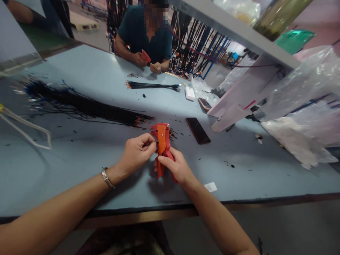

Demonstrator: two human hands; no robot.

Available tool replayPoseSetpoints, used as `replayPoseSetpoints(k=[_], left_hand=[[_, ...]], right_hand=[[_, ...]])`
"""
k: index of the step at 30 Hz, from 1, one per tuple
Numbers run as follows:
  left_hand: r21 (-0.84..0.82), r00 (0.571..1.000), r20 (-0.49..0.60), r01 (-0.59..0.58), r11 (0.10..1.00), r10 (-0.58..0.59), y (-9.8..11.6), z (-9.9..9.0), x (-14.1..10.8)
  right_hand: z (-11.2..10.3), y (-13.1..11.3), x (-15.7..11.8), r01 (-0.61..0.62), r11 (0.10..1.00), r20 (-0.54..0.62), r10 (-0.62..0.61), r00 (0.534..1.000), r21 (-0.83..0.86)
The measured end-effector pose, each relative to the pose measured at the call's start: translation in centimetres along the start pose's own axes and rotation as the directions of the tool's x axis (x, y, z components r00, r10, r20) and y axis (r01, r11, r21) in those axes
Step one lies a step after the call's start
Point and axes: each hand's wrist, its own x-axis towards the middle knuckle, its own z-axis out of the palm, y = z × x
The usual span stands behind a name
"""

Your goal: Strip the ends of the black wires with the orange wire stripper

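My right hand (177,165) is wrapped round the handles of a red and orange wire stripper (162,137), held upright over the grey-blue table. Close to the tool's left side, my left hand (140,150) is closed in a pinch. Whatever lies between its fingertips is too small to make out. Just beyond both hands, a large bundle of black wires (98,106) stretches to the left, with orange-tipped ends toward the tool and blue and bare metallic ends far off. Small dark scraps (172,134) lie behind the stripper.
Across the table (106,194), a co-worker (146,35) holds a red tool (145,56) near a smaller wire bundle (152,85). A dark phone (198,130) lies right of my hands. A shelf post (239,92) and plastic bags (305,131) stand at right; a white wire frame (29,131) is at left.
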Motion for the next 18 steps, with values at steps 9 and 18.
replayPoseSetpoints(k=[9, 18], left_hand=[[-0.007, 1.000, -0.004, -0.001, 1.000, 0.001, -0.74, 0.46, 0.18], [-0.018, 0.999, -0.015, 0.038, 0.999, -0.038, -0.69, 0.55, 0.20]], right_hand=[[0.22, 0.03, 0.23, 0.015, 0.979, -0.067, -0.029, 0.997, -0.205], [0.42, 0.06, 0.60, 0.029, 0.949, -0.095, -0.062, 0.994, -0.314]])
